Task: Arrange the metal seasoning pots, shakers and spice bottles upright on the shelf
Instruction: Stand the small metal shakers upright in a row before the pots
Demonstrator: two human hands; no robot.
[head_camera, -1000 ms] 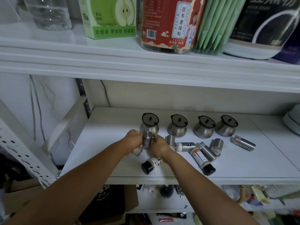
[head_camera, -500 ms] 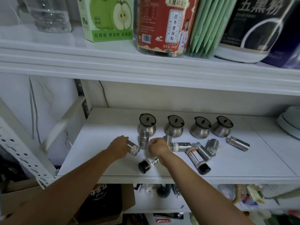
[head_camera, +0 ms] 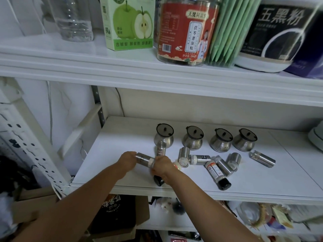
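Left hand (head_camera: 128, 161) and right hand (head_camera: 162, 165) curl their fingers round a steel shaker (head_camera: 144, 157) held sideways over the shelf (head_camera: 113, 145); four pots (head_camera: 164, 137) stand upright, several bottles (head_camera: 262, 158) lie toppled.

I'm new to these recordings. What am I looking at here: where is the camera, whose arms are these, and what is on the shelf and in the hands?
There is no machine: a person works with bare hands. The one picture comes from a wide-angle camera worn on the head, looking forward and down, so the arms enter from below. The left hand and right hand together grip one metal shaker, held sideways over the white shelf. At the back, four metal seasoning pots with dark lids stand upright in a row. A slim shaker stands before the leftmost pot. To the right, several shakers and spice bottles lie on their sides, with a lone shaker farther right. A black-capped bottle lies under the right wrist. The shelf above holds food packages.
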